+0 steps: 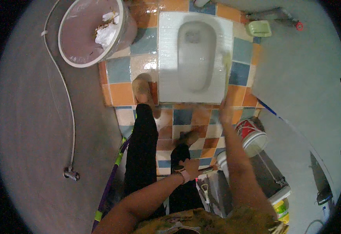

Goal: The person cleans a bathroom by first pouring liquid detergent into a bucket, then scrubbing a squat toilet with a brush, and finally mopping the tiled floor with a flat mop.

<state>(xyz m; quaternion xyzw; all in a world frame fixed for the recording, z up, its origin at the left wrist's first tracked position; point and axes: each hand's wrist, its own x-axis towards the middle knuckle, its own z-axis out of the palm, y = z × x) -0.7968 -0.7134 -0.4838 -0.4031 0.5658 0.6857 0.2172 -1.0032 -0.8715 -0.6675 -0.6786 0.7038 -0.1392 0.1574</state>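
A white ceramic squat toilet (pixel 167 58) is set in the tiled step before me. My right hand (pixel 226 112), blurred, is at the toilet's near right corner. It grips a long yellow-green tool (pixel 227 68), perhaps a brush, which lies along the right rim; its outline is smeared. My left hand (pixel 191 169) is by my right leg, below the knee, with a pink band and a dark round watch at the wrist. Its fingers are partly hidden, and whether it holds the brown bar-like thing (pixel 207 169) beside it is unclear.
A lined waste bin (pixel 126 35) with crumpled white paper stands at upper left. A purple-green pole (pixel 112 172) leans left. Along the right are a red-and-white bucket (pixel 250 136), a yellow container (pixel 282 211), a green dish (pixel 259 28) and a red-handled tap (pixel 299 26). The raised tiles look wet.
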